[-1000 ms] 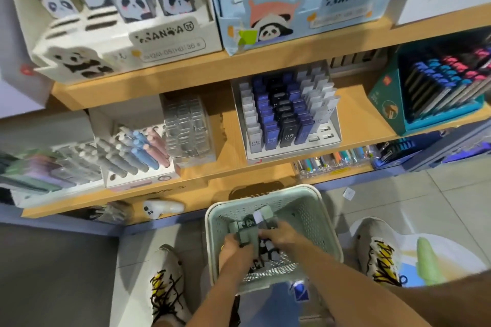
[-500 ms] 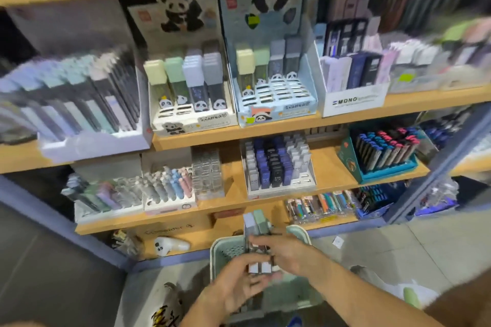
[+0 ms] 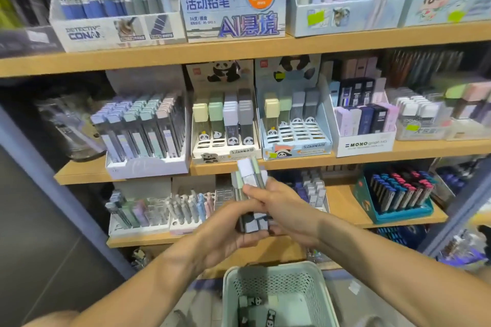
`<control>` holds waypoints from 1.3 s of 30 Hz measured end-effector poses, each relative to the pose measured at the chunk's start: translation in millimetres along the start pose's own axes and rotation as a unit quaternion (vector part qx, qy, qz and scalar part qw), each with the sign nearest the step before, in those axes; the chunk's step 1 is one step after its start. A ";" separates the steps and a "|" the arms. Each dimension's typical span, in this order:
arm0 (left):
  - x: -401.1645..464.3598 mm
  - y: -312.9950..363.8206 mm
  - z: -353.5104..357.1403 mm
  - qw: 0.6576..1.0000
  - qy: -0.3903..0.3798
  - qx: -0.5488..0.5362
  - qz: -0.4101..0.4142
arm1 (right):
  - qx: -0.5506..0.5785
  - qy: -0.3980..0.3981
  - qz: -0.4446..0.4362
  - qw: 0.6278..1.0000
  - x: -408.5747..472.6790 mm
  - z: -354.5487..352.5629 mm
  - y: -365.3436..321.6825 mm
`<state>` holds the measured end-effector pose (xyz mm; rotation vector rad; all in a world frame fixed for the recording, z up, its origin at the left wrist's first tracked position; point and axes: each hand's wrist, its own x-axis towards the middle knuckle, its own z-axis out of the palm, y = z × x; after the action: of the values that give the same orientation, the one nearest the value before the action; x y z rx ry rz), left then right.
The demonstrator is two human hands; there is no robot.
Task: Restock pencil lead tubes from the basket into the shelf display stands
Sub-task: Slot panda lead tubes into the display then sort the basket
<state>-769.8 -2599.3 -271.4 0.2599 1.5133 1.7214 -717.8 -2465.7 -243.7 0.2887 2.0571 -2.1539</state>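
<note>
Both hands hold a bundle of pencil lead tubes (image 3: 249, 180) with lilac, green and grey caps, raised in front of the shelves. My left hand (image 3: 225, 231) cups the bundle from below. My right hand (image 3: 281, 207) grips it from the right side. Below them a pale green perforated basket (image 3: 231, 292) holds a few more panda-printed tubes (image 3: 255, 301). Just above the bundle, on the middle shelf, stand a white panda display stand (image 3: 225, 152) and a light blue panda display stand (image 3: 297, 146), each with tubes in its back rows and open slots in front.
A white stand of lead tubes (image 3: 146, 164) sits left of the panda stands, a MONO box (image 3: 364, 145) to their right. The lower shelf carries more stands, among them a teal one (image 3: 398, 214). The top shelf holds tall pencil boxes (image 3: 233, 21). A blue shelf post (image 3: 47, 180) runs at left.
Both hands lifted the bundle of tubes out of the basket up to shelf height. The view tilted upward from the basket and floor to the upper shelves.
</note>
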 end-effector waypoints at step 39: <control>-5.9 20.0 -12.5 0.989 0.099 -0.008 0.109 | -0.031 0.140 -0.262 0.954 14.0 -15.4 -8.4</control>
<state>-782.3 -2611.5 -254.6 0.2598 1.6630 1.9797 -732.9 -2449.6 -239.6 0.0368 2.5966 -2.4429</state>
